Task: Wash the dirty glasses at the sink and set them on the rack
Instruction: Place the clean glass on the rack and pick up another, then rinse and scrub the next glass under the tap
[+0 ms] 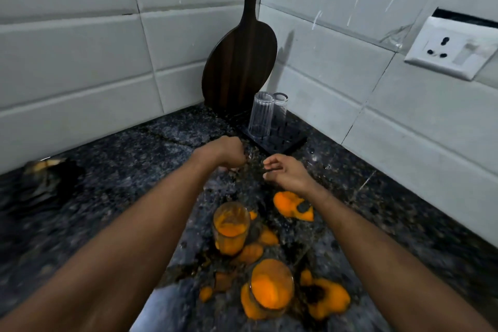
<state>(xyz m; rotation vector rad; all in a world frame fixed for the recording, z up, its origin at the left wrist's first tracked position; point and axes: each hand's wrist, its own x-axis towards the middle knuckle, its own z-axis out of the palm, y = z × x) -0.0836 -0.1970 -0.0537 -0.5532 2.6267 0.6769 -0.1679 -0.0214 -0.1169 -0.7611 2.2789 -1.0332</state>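
Glasses (260,116) upturned on rack (289,140), dirty glasses (230,226) nearer, left hand (231,153) curled, hold unclear, right hand (285,172) relaxed, empty

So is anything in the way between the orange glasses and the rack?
Only the hands: the left hand and right hand hover between the orange glasses and the rack. Two clean glasses stand at the rack's back; its front pegs look free.

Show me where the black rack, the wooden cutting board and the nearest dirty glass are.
black rack (285,140): head view, bare pegged part near its right corner.
wooden cutting board (239,62): head view, middle of the round part.
nearest dirty glass (272,288): head view, orange-coated inside.
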